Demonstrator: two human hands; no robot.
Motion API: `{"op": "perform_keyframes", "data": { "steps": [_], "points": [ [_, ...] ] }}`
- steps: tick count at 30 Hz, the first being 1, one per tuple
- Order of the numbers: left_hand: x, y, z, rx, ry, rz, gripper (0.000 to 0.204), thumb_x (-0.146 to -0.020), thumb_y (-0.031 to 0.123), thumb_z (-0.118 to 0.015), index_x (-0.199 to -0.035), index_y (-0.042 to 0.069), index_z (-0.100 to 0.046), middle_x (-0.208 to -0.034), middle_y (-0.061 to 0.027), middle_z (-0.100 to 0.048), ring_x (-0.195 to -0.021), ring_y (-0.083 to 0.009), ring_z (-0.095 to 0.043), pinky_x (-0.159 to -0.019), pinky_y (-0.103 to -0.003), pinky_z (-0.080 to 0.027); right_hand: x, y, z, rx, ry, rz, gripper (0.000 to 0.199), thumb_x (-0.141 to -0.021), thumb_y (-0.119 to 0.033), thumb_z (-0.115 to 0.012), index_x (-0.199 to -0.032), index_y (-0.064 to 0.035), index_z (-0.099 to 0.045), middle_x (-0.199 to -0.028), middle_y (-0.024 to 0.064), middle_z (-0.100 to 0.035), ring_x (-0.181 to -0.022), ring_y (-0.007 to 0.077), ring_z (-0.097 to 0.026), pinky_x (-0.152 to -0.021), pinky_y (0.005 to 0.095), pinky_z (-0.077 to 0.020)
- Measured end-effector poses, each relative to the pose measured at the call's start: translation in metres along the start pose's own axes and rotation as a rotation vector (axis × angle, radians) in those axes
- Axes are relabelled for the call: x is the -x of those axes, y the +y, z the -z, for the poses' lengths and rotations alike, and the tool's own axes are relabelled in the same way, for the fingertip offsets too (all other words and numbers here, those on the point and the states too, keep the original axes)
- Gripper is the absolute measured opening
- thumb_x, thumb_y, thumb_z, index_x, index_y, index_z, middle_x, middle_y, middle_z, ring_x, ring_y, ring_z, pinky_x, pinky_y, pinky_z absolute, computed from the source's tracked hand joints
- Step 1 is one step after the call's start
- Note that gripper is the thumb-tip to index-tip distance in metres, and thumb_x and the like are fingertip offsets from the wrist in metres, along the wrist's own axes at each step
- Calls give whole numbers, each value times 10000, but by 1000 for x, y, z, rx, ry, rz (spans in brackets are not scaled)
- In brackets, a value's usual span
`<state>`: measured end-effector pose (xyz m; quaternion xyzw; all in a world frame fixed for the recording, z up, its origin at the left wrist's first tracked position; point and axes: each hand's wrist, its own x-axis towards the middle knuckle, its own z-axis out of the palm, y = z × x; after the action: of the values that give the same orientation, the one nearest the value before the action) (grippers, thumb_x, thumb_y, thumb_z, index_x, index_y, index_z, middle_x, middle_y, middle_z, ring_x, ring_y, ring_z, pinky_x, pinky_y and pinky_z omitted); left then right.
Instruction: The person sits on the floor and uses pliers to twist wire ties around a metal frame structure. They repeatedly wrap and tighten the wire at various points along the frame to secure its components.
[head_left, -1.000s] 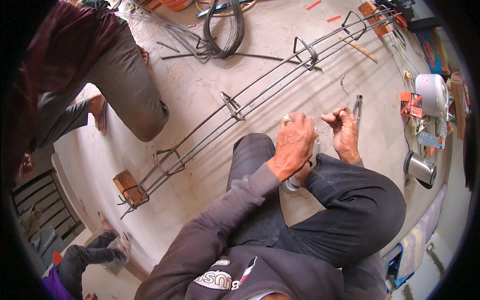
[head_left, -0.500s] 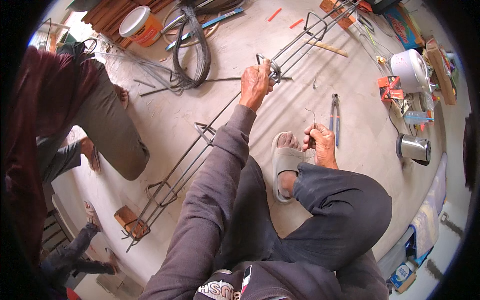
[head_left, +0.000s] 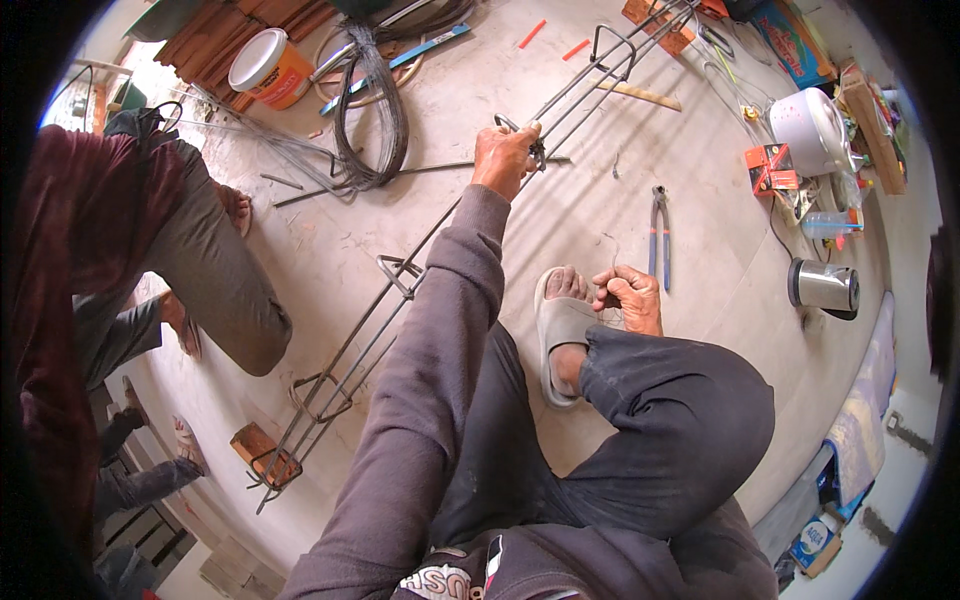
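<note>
A long rebar cage (head_left: 400,278) of thin steel bars and square stirrups lies diagonally across the concrete floor. My left hand (head_left: 505,155) reaches far out and grips it at a stirrup. My right hand (head_left: 630,297) rests by my right knee, closed on a thin bent wire (head_left: 606,243) that rises from the fist. Blue-handled pincers (head_left: 660,235) lie on the floor just beyond that hand. My sandalled foot (head_left: 562,325) is beside it.
A crouching co-worker in a maroon top and grey trousers (head_left: 200,260) is at the left. A wire coil (head_left: 372,120), an orange-and-white bucket (head_left: 268,68), a white pot (head_left: 810,125), a steel jug (head_left: 825,285) and an orange box (head_left: 770,165) ring the floor. A brick (head_left: 258,445) props the cage's near end.
My left hand left the spot beside my right hand and stretched out along the cage to grip a farther stirrup. My right hand stayed low by the knee.
</note>
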<state>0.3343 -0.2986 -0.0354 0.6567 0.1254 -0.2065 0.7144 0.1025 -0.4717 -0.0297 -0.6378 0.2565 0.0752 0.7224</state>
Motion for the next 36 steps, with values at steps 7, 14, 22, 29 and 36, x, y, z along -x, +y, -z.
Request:
{"op": "perform_keyframes", "data": {
  "steps": [7, 14, 22, 29, 36],
  "points": [
    [-26, -34, 3, 29, 123, -151, 365, -851, 276, -781, -678, -22, -659, -606, -82, -615, -538, -161, -534, -517, -366, -434, -2, -5, 4, 8, 32, 62, 183, -940, -59, -570, -974, 43, -718, -746, 52, -648, -634, 125, -636, -603, 263, -555],
    [-19, -36, -5, -320, 152, -164, 491, -975, 401, -611, -759, -31, -703, -651, -167, -683, -650, -222, -706, -568, -376, -526, 10, -96, 31, 284, 132, 366, 150, -947, -60, -598, -965, 30, -718, -762, 65, -629, -654, 133, -613, -605, 276, -533],
    [113, -4, 57, -562, 548, -759, 162, -909, 153, -669, -918, -7, -696, -927, -182, -658, -883, -338, -631, -795, -433, -481, 94, -240, -26, 1174, 69, 732, 47, -873, 80, -617, -907, 61, -643, -797, 99, -611, -714, 157, -588, -648, 285, -460],
    [207, -55, 149, -919, 504, -606, 236, -854, 191, -779, -973, 34, -650, -897, -122, -654, -747, -278, -639, -719, -388, -506, 109, -239, -39, 1250, 62, 748, 46, -856, 56, -664, -883, 52, -627, -770, 117, -589, -725, 208, -605, -658, 309, -459],
    [207, -103, 141, -1048, 639, -551, 423, -759, 326, -862, -965, 36, -634, -894, -98, -663, -712, -255, -661, -653, -376, -510, 106, -231, -39, 1238, -28, 755, 48, -845, 46, -661, -880, 55, -630, -777, 134, -600, -704, 220, -596, -654, 326, -457]
  ]
}}
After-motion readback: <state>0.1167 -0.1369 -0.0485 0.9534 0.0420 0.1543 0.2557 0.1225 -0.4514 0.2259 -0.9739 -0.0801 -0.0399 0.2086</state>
